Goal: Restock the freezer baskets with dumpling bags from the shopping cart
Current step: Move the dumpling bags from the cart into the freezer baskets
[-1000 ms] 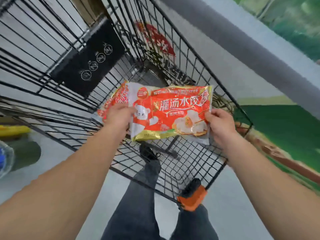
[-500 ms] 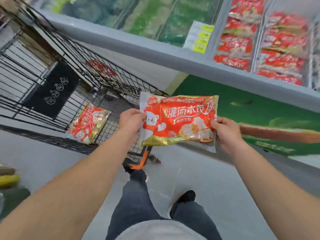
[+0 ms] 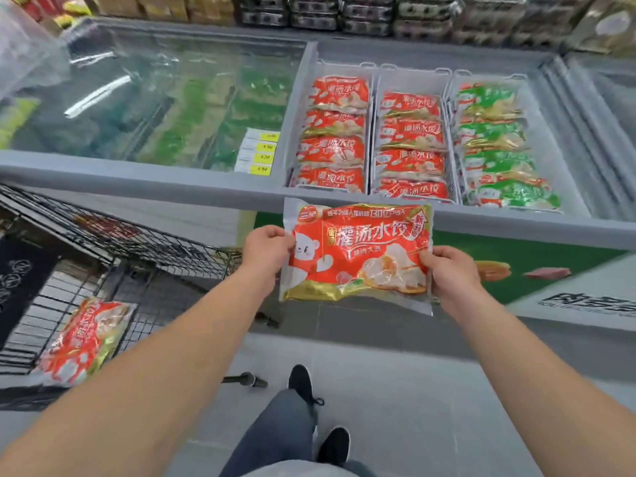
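- Far left, I see the shopping cart (image 3: 113, 242) standing beside the freezer, with one spare dumpling bag (image 3: 82, 339) lying flat on its wire floor, red print up. By my reading there is at least one more trip to make after this one.
- My left hand (image 3: 266, 249) is closed on the left edge of the red dumpling bag (image 3: 358, 253), thumb on the printed face and the other fingers hidden behind it.
- The bag hangs in the air between both hands, face toward me and roughly level, just short of the freezer rim (image 3: 137, 173) and below the open section. It looks full and stiff, with a gold band along the bottom and a clear seal margin around it; I judge it frozen hard enough to hold its shape.
- My right hand (image 3: 451, 273) grips the bag's lower right corner the same way.
- Ahead and above the bag, the left basket (image 3: 332, 132) and middle basket (image 3: 411, 139) hold rows of matching red bags; the right basket (image 3: 499, 142) holds green ones.
- The step in hand, as I judge it, is the carry from cart to freezer. Next I need to lift the bag over the rim and lay it in a red row, not the green.
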Demonstrator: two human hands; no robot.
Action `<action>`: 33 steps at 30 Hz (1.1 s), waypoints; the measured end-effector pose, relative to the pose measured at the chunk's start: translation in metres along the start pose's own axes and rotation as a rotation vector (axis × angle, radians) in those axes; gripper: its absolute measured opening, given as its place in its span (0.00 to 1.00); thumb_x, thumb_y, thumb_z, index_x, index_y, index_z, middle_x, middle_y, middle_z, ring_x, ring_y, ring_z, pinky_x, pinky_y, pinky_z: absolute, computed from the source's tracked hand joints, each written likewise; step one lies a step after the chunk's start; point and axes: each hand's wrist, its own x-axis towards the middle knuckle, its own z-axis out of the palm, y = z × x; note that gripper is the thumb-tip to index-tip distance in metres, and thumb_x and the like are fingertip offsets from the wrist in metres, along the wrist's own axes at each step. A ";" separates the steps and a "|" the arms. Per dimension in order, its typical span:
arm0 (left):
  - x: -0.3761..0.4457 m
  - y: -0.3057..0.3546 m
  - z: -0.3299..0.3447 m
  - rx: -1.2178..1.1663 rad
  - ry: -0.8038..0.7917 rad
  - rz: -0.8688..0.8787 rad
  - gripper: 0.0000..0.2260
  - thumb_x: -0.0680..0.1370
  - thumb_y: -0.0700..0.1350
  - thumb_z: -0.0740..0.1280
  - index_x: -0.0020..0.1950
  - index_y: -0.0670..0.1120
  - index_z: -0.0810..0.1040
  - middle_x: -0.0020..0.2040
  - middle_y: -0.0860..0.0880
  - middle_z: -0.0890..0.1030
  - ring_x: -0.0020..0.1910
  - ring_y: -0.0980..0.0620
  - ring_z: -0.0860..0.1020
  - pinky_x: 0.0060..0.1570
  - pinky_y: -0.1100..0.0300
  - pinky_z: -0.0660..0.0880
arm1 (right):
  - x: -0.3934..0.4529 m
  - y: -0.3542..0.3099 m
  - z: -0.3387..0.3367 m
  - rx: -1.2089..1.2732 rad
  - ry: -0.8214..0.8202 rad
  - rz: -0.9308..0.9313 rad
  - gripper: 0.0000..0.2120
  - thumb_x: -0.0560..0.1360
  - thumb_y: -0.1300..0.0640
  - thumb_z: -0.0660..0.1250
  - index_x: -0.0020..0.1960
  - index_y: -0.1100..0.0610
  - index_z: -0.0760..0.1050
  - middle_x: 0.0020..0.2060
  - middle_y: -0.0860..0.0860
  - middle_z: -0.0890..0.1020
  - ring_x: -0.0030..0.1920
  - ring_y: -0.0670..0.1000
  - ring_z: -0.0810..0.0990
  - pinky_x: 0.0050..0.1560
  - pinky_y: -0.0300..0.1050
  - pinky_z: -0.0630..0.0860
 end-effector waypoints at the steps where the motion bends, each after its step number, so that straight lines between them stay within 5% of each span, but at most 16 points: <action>1: 0.003 0.003 0.000 0.002 -0.011 -0.006 0.07 0.77 0.38 0.67 0.40 0.46 0.77 0.44 0.44 0.84 0.44 0.45 0.82 0.34 0.58 0.72 | 0.003 0.000 0.000 0.002 -0.002 0.000 0.03 0.78 0.62 0.67 0.46 0.57 0.79 0.46 0.55 0.85 0.50 0.57 0.85 0.55 0.58 0.81; 7: 0.072 0.049 0.045 -0.045 -0.010 -0.022 0.07 0.74 0.36 0.68 0.37 0.46 0.77 0.44 0.44 0.85 0.47 0.44 0.83 0.46 0.49 0.81 | 0.080 -0.040 0.008 -0.024 0.016 -0.007 0.03 0.77 0.60 0.68 0.47 0.57 0.80 0.45 0.54 0.86 0.49 0.59 0.85 0.56 0.63 0.80; 17: 0.197 0.122 0.099 -0.137 -0.060 -0.126 0.09 0.73 0.34 0.69 0.37 0.47 0.76 0.45 0.43 0.85 0.44 0.43 0.84 0.44 0.49 0.82 | 0.199 -0.113 0.053 -0.079 0.065 0.042 0.03 0.78 0.60 0.67 0.45 0.56 0.79 0.47 0.54 0.85 0.50 0.57 0.84 0.55 0.57 0.81; 22: 0.241 0.143 0.124 -0.259 -0.037 -0.210 0.11 0.73 0.30 0.68 0.38 0.45 0.74 0.37 0.44 0.81 0.33 0.48 0.80 0.23 0.63 0.75 | 0.248 -0.133 0.071 -0.099 0.038 0.084 0.04 0.76 0.61 0.67 0.46 0.56 0.81 0.45 0.52 0.87 0.49 0.57 0.85 0.55 0.60 0.80; 27: 0.300 0.127 0.151 -0.145 0.126 -0.237 0.10 0.71 0.36 0.67 0.33 0.48 0.80 0.44 0.42 0.84 0.47 0.39 0.83 0.48 0.40 0.81 | 0.295 -0.137 0.099 -0.202 -0.044 0.099 0.07 0.76 0.62 0.66 0.40 0.57 0.79 0.36 0.53 0.84 0.35 0.54 0.81 0.34 0.47 0.75; 33: 0.327 0.107 0.172 0.092 0.299 -0.238 0.08 0.77 0.40 0.62 0.40 0.46 0.78 0.47 0.43 0.84 0.50 0.41 0.81 0.52 0.48 0.80 | 0.342 -0.120 0.131 -0.373 -0.199 0.161 0.03 0.72 0.59 0.68 0.40 0.57 0.80 0.40 0.55 0.86 0.45 0.61 0.84 0.51 0.66 0.80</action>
